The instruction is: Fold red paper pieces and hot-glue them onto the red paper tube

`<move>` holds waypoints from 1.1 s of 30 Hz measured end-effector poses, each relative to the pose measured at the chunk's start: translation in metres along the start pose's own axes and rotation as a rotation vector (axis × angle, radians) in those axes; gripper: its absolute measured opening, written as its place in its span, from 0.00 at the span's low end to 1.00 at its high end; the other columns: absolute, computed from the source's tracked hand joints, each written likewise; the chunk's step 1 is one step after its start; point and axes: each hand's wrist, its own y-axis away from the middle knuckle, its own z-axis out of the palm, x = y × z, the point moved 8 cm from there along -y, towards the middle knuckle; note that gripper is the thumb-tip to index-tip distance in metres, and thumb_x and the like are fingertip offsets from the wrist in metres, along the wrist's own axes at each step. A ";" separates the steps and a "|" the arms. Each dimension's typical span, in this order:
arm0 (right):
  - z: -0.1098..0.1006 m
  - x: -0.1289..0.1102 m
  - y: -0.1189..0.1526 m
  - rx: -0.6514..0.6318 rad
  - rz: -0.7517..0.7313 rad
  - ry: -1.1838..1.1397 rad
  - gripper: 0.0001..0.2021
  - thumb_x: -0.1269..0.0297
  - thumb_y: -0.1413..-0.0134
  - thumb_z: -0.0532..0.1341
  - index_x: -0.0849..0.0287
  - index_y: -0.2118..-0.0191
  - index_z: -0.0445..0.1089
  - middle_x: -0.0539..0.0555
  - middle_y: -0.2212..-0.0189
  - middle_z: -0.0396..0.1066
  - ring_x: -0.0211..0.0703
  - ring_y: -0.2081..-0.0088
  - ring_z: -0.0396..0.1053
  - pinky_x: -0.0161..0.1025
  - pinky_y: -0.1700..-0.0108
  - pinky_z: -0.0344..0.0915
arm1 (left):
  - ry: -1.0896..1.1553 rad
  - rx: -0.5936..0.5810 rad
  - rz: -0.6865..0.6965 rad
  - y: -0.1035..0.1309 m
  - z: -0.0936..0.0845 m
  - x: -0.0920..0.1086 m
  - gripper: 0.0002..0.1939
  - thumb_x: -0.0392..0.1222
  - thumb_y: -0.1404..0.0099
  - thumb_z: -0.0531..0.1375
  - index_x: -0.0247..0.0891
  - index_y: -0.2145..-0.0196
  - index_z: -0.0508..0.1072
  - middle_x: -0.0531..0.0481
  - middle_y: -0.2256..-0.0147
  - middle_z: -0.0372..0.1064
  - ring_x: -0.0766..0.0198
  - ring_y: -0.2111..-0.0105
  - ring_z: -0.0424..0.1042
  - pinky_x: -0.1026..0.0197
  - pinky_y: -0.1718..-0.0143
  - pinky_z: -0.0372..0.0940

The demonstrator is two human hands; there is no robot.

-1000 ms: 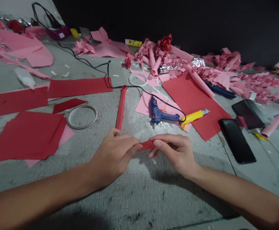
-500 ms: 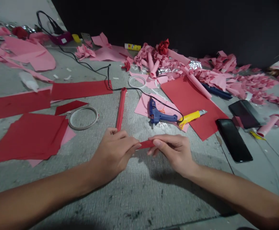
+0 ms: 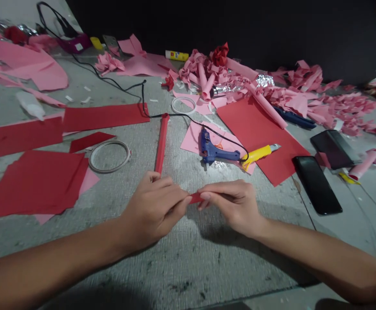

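Note:
Between my two hands is a small strip of red paper (image 3: 195, 198), mostly covered by fingers. My left hand (image 3: 158, 206) is closed on its left end, thumb and index finger pinching it. My right hand (image 3: 231, 202) pinches the other end between thumb and fingers. Just beyond my left knuckles lies a long folded red paper stick (image 3: 162, 144), its near end hidden behind the hand. A blue hot glue gun (image 3: 218, 150) rests past my right hand on pink paper, with a yellow utility knife (image 3: 259, 156) beside it.
Stacked red paper squares (image 3: 39, 183) and a tape roll (image 3: 109, 157) lie left. Two red strips (image 3: 107, 117) sit behind them. A black cord (image 3: 183, 115) crosses the table. On the right are a phone (image 3: 317, 185) and a red sheet (image 3: 249, 125). Crumpled pink paper (image 3: 346, 107) lines the back.
My hands have drawn closer together, so less of the red strip shows between them. The whole view has shifted slightly; the other things lie as before.

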 end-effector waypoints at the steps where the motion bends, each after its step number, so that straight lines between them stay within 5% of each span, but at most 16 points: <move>1: 0.001 -0.001 0.001 -0.006 -0.016 0.016 0.06 0.68 0.33 0.69 0.58 0.60 0.86 0.51 0.72 0.84 0.39 0.73 0.81 0.33 0.66 0.79 | 0.011 0.003 -0.001 0.000 0.000 0.000 0.14 0.36 0.20 0.55 0.39 0.65 0.74 0.57 0.75 0.66 0.64 0.71 0.61 0.52 0.58 0.50; 10: 0.006 -0.008 0.005 -0.063 -0.124 0.101 0.06 0.71 0.31 0.68 0.61 0.59 0.85 0.53 0.70 0.84 0.37 0.70 0.82 0.30 0.65 0.76 | 0.000 -0.039 0.054 -0.002 0.003 0.005 0.14 0.36 0.19 0.54 0.38 0.65 0.73 0.56 0.74 0.69 0.62 0.69 0.63 0.51 0.57 0.50; 18: 0.005 0.008 -0.001 -0.053 0.096 -0.065 0.06 0.64 0.37 0.73 0.59 0.57 0.84 0.52 0.71 0.84 0.39 0.72 0.79 0.33 0.69 0.74 | 0.003 0.006 0.028 -0.002 -0.002 0.002 0.16 0.38 0.18 0.53 0.38 0.64 0.73 0.56 0.73 0.68 0.63 0.71 0.64 0.53 0.60 0.52; 24: 0.016 0.013 -0.001 -0.218 0.159 -0.002 0.11 0.58 0.38 0.74 0.60 0.67 0.84 0.51 0.77 0.80 0.38 0.76 0.74 0.34 0.73 0.67 | -0.004 0.014 0.026 0.003 0.001 0.000 0.15 0.39 0.17 0.52 0.39 0.64 0.72 0.57 0.74 0.66 0.63 0.73 0.63 0.54 0.60 0.54; 33: 0.016 0.016 0.000 -0.201 0.229 -0.177 0.13 0.58 0.34 0.70 0.60 0.68 0.84 0.53 0.75 0.82 0.38 0.78 0.76 0.33 0.73 0.75 | -0.028 0.017 0.039 -0.001 0.001 -0.001 0.18 0.42 0.16 0.50 0.39 0.63 0.73 0.57 0.74 0.67 0.65 0.74 0.64 0.55 0.59 0.57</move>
